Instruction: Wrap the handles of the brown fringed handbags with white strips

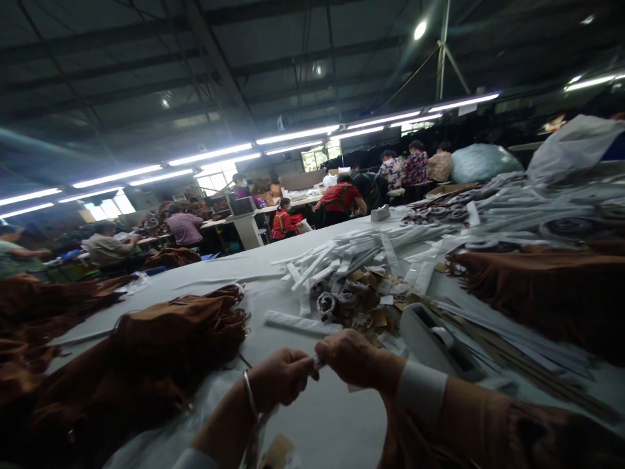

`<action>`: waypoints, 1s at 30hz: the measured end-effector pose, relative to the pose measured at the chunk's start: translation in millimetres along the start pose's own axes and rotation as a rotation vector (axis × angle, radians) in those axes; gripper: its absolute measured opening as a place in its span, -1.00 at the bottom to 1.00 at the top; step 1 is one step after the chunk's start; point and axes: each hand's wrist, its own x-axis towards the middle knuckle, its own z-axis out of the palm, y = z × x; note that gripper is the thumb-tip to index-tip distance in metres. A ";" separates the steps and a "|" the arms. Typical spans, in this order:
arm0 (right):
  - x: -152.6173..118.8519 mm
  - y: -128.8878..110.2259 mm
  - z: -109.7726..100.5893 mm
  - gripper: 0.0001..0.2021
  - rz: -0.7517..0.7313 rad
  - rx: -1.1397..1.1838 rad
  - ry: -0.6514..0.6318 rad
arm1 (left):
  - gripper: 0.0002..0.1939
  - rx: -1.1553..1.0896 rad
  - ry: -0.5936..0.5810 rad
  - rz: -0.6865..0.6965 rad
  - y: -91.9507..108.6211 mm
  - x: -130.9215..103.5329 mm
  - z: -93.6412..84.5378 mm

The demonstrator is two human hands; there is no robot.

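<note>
Over the pale table my left hand (286, 378) and my right hand (349, 357) meet, both with fingers closed in a pinch. Between their fingertips is a small greyish piece (319, 363), too small and dim to name. A bracelet is on my left wrist, and a white band circles my right forearm. Just beyond the hands lies a white wrapped strip (297, 323). Brown fabric (407, 433) hangs below my right forearm. To the left is a brown fringed item (170, 332), perhaps a bag, with clear plastic (190, 417) beside it.
A grey tape dispenser (439, 342) stands right of my hands. Beyond them are piled white strips (336, 257), coiled rolls (326, 303) and small brown tags (378, 318). More brown fringed material (547, 280) lies at the right. Several people work at tables farther back.
</note>
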 end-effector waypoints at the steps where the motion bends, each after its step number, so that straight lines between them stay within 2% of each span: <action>1: 0.7 7.9 0.3 -0.85 -0.010 0.084 -0.064 | -0.43 0.019 0.042 0.001 -3.7 1.8 -0.7; 3: 5.6 32.2 2.6 -0.82 0.025 0.264 -0.210 | -0.42 0.046 0.130 -0.025 -12.0 5.6 -0.9; 5: 18.6 63.3 8.4 -0.77 0.143 0.337 -0.267 | -0.40 0.037 0.183 -0.048 -19.4 7.8 0.6; 9: 65.9 115.2 37.0 -0.73 0.407 0.157 -0.159 | -0.40 -0.036 0.151 -0.028 -28.5 7.1 4.6; 12: 99.4 132.0 67.8 -0.59 0.552 0.052 -0.165 | -0.42 -0.077 0.103 -0.014 -33.5 5.4 3.3; 15: 115.2 138.7 90.7 -0.43 0.640 -0.004 -0.159 | -0.42 -0.083 0.082 0.001 -38.7 4.9 -1.4; 18: 115.1 142.1 95.6 -0.54 0.621 0.009 -0.143 | -0.42 -0.066 0.093 -0.001 -43.5 6.5 -4.3; 21: 111.4 140.3 82.3 -0.74 0.522 0.069 -0.098 | -0.42 -0.043 0.107 0.014 -48.1 8.4 -2.6; 25: 104.6 129.2 38.8 -0.73 0.390 0.200 0.040 | -0.44 -0.022 0.164 0.026 -53.4 8.0 0.6; 27: 89.8 118.5 8.9 -0.72 0.340 0.282 0.086 | -0.44 -0.015 0.199 0.015 -54.7 7.9 -0.8; 30: 45.1 89.0 -33.6 -0.71 0.237 0.483 0.116 | -0.40 -0.024 0.230 0.012 -51.5 9.7 -7.3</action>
